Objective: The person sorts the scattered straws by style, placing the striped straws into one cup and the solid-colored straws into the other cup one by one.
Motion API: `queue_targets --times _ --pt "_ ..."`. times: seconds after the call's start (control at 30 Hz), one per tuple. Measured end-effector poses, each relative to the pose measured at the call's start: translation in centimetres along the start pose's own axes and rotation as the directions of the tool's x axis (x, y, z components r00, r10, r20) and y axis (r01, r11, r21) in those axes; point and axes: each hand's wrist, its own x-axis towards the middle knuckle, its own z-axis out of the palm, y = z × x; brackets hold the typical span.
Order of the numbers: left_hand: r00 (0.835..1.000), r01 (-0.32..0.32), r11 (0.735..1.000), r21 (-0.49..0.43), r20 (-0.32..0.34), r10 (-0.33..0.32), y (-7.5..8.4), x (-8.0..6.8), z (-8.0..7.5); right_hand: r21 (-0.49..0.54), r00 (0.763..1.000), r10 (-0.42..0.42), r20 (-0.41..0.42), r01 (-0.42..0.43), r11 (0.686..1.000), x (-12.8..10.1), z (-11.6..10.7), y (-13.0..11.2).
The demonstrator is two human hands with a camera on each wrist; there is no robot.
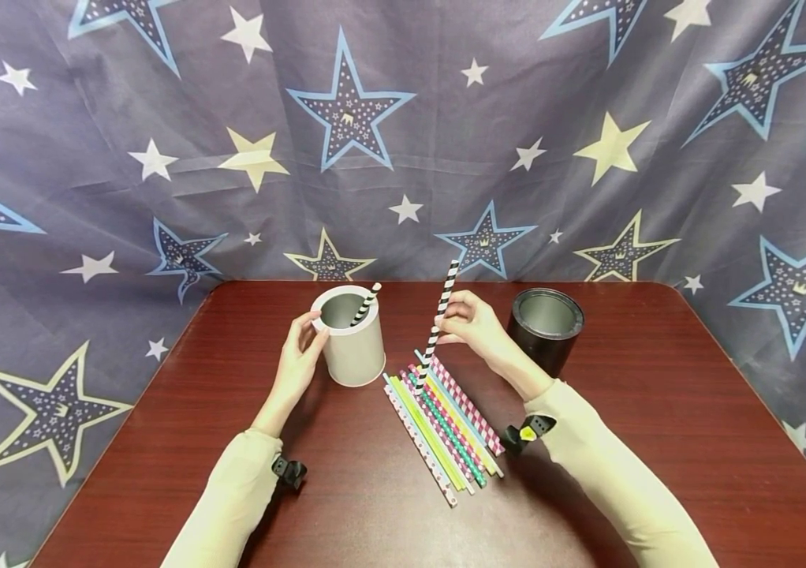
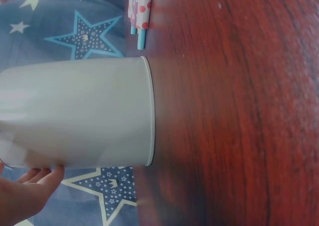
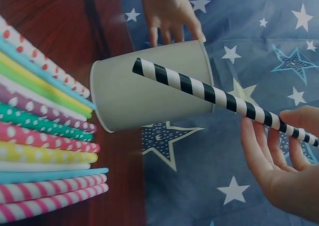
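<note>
Right hand (image 1: 470, 322) pinches a striped straw (image 1: 440, 315) upright beside the white cup (image 1: 350, 347); left hand (image 1: 301, 347) grips the cup's rim, presumably steadying it.

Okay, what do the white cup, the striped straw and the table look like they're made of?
White cup: probably matte paper, though a rolled rim and seamed base could mean painted metal. Black-and-white straw: likely paper, with spiral printed stripes and a dull surface. Table: reddish wood-grain top, glossy, possibly laminate.
</note>
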Motion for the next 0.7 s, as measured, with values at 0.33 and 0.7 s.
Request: queue_targets --times 0.33,0.7 --pt "1.0 0.009 1.0 -0.006 -0.001 -0.009 0.0 0.0 0.0 0.029 0.996 -0.093 0.014 0.093 0.995 7.5 -6.4 11.7" --pt "1.0 0.022 1.0 0.013 -0.004 -0.022 0.1 0.0 0.1 0.151 0.977 -0.211 -0.003 0.209 0.966 11.9 -7.6 15.8"
